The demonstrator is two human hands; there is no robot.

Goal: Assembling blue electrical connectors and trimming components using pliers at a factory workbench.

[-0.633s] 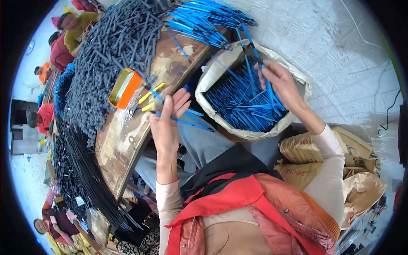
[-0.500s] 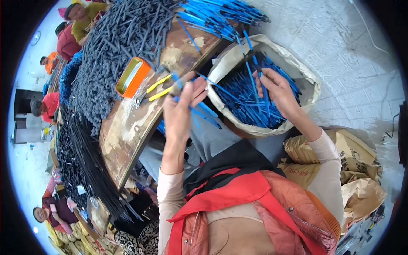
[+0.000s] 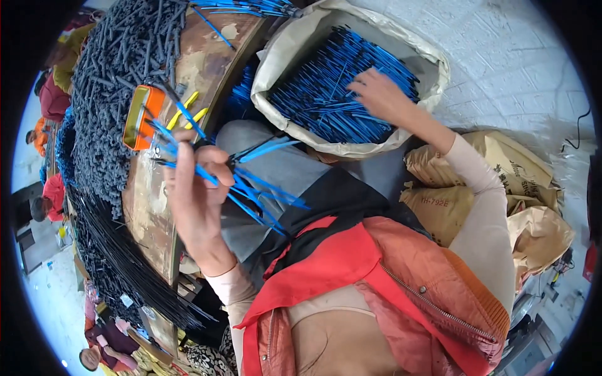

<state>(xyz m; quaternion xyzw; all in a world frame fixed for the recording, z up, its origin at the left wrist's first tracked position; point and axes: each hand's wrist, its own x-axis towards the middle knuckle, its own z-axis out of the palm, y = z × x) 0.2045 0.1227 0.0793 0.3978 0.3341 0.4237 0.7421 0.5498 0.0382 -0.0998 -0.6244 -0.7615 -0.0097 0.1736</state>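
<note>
Over lap, left hand (image 3: pixel 194 200) fingers pinch blue rods (image 3: pixel 251 188); right hand (image 3: pixel 379 97) fingertips buried in sack (image 3: pixel 295 44), grip unclear.

left hand (image 3: pixel 194 188): raised, fingers curled shut | right hand (image 3: pixel 379 94): outstretched, palm down

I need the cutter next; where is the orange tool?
In the head view, the orange tool lies on the wooden bench, left, beside the dark rod pile, above the left hand.

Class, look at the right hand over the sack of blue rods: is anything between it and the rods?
Nothing visible: the right hand already rests on the blue rods in the open sack.
</note>
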